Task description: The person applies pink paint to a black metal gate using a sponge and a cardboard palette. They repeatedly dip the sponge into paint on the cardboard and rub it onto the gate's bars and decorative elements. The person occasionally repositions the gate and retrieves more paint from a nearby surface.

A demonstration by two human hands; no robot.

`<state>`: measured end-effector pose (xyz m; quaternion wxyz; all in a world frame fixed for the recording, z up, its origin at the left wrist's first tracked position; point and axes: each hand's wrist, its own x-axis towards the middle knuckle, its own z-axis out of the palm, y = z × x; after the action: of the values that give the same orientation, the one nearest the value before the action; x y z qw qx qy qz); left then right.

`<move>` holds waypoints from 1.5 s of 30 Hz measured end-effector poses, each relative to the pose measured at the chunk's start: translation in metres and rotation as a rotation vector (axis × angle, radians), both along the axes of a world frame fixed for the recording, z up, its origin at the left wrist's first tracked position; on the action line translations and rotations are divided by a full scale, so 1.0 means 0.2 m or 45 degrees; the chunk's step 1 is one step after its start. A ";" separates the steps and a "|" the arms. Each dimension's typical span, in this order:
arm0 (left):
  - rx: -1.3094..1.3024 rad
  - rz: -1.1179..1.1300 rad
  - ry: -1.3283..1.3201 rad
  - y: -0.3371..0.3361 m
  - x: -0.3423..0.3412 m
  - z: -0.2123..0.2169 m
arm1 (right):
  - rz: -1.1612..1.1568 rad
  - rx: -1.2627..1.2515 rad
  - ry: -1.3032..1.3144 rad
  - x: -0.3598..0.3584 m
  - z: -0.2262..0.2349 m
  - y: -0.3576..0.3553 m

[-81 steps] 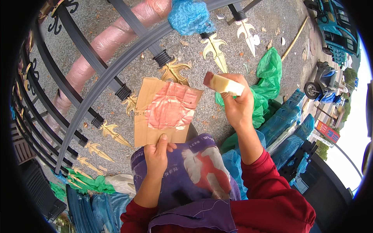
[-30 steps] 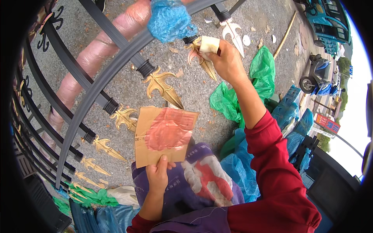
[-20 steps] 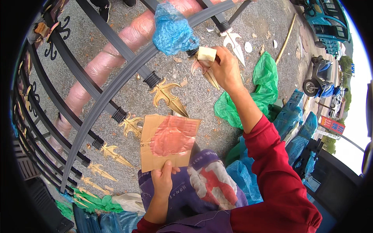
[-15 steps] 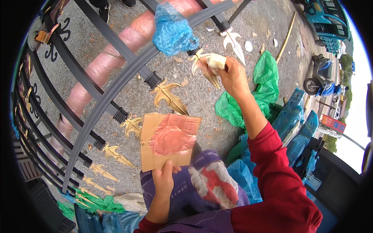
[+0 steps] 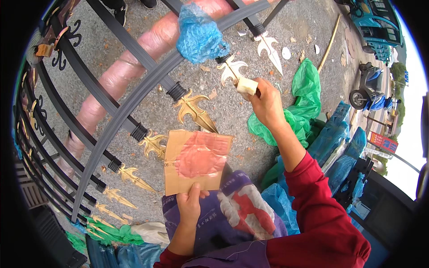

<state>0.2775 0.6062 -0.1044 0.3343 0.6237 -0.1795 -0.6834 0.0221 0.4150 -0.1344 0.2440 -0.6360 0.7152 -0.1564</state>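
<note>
My left hand (image 5: 189, 204) grips the lower edge of a piece of cardboard (image 5: 173, 176) with a shiny reddish smear (image 5: 203, 156) across its face. My right hand (image 5: 268, 105) pinches a cream-coloured sponge pad (image 5: 247, 86), which presses against a spearhead finial (image 5: 231, 69) on a dark metal fence (image 5: 117, 120). The pad and fingers hide the finial's tip. Beside it on the left is a gold finial (image 5: 195, 109); on the right is a paler one (image 5: 268, 47). A crumpled blue plastic wrap (image 5: 201, 35) hangs over the fence rail just above the finial being touched.
Under the fence lies a long pink plastic-wrapped roll (image 5: 118, 78). Green plastic sheeting (image 5: 306, 85) and blue-wrapped bars (image 5: 333, 127) are on the right. A purple apron (image 5: 196, 232) covers my lap. Farther off stand a scooter (image 5: 372, 87) and a teal vehicle (image 5: 377, 27); someone's shoes (image 5: 119, 15) show at the top.
My right hand has slid the pad downward along the finial, uncovering its upper part, which now looks paler. The cardboard in my left hand has shifted slightly right.
</note>
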 end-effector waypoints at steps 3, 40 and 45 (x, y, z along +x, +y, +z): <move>-0.018 0.017 0.007 0.00 -0.01 -0.01 | -0.021 -0.172 -0.055 0.05 -0.02 -0.09; -0.104 0.041 -0.067 -0.37 -0.31 0.03 | 0.054 -0.154 -0.772 -0.12 0.22 0.23; -0.118 -0.022 -0.129 -0.43 -0.35 0.04 | 0.183 -0.106 -0.713 0.02 0.28 0.18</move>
<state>0.2079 0.5203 -0.0970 0.3472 0.6398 -0.2332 -0.6448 0.0270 0.4519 -0.0785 0.4160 -0.6267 0.5660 -0.3374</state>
